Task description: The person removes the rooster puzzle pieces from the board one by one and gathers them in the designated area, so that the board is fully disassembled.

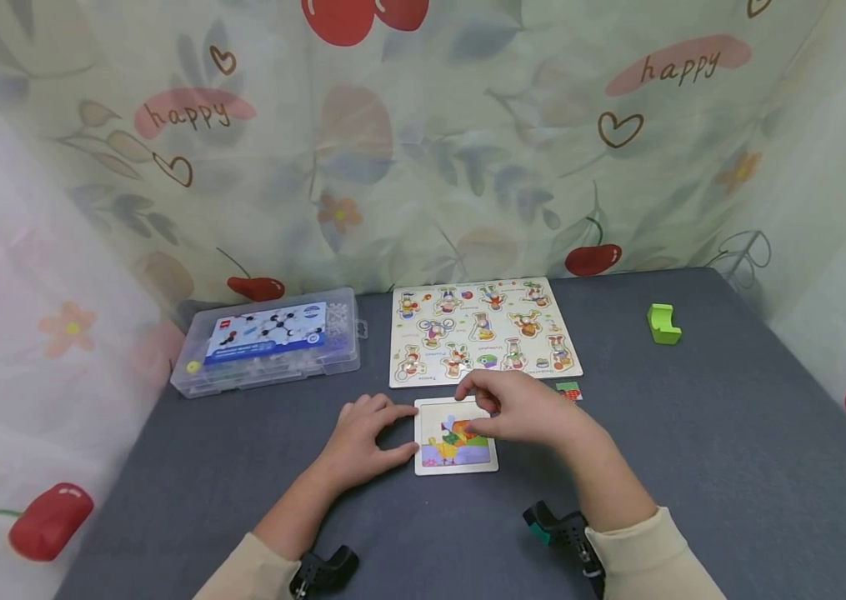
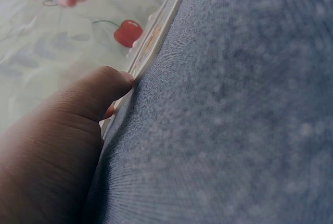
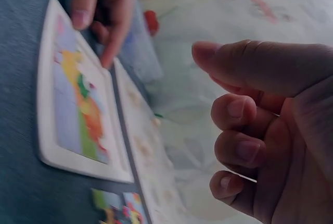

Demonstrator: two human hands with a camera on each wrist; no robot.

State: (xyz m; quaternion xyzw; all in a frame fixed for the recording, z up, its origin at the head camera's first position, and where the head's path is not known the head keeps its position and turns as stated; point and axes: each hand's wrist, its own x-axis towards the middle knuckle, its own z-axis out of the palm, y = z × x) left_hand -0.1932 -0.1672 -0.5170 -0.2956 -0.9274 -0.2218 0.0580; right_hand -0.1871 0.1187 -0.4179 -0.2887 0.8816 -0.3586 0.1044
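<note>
A small square jigsaw puzzle in a white tray (image 1: 430, 468) lies on the dark table, its lower part filled with coloured pieces. At the tray's left edge, my left hand (image 1: 362, 440) rests with thumb and forefinger apart, their tips touching the rim. My right hand (image 1: 526, 407) hovers over the tray's upper right, fingers loosely bent. In the right wrist view, nothing shows between its thumb and fingers, though the thumb partly hides the forefinger. Loose jigsaw pieces (image 3: 132, 207) lie beside the tray, partly covered by my right hand in the head view.
Behind the tray lies a larger wooden board (image 1: 460, 331) with cartoon animal figures. A clear plastic case (image 1: 280, 361) with a blue label stands at the back left. A lime green block (image 1: 664, 325) sits at the back right. Patterned curtain (image 1: 423, 167) encloses the table.
</note>
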